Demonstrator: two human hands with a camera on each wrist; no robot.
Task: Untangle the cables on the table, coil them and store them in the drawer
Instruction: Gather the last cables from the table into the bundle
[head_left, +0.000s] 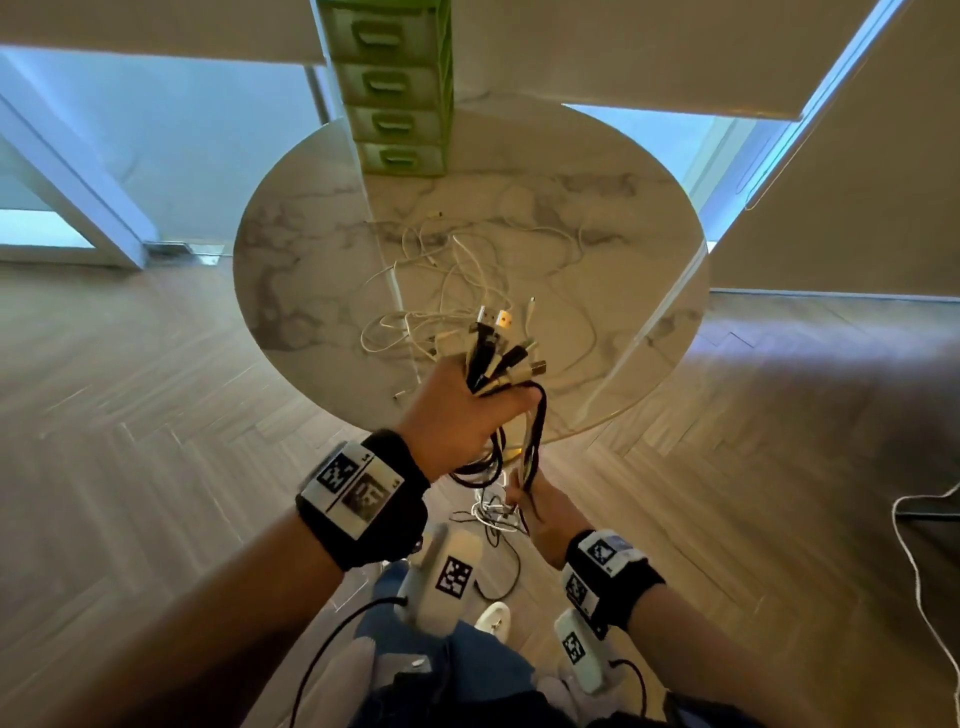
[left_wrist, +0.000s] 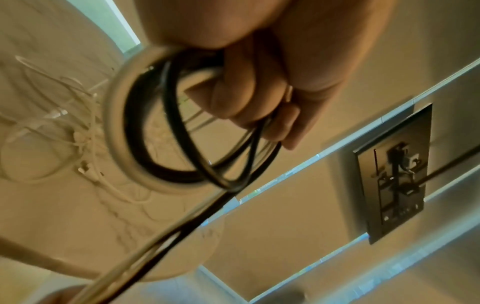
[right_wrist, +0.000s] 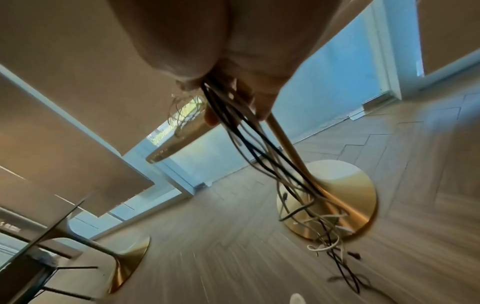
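Note:
My left hand (head_left: 462, 415) grips a bundle of black and white cables (head_left: 498, 353) just above the near edge of the round marble table (head_left: 291, 260), their plug ends fanning upward. In the left wrist view the left hand (left_wrist: 249, 86) has its fingers curled round black and grey cable loops (left_wrist: 155, 144). Below it, my right hand (head_left: 540, 504) holds the same cables as they hang down; the right wrist view shows the strands (right_wrist: 259, 148) trailing from the right hand (right_wrist: 233, 94) to the floor. A tangle of white cables (head_left: 441, 280) lies on the table. The green drawer unit (head_left: 395, 88) stands at the far edge, drawers closed.
The table's gold pedestal base (right_wrist: 345, 197) stands on the wooden herringbone floor (head_left: 130, 389), with loose cable ends piled on and beside it. A second gold-based table (right_wrist: 124, 261) is off to one side. A white cord (head_left: 914, 571) runs along the floor at the right.

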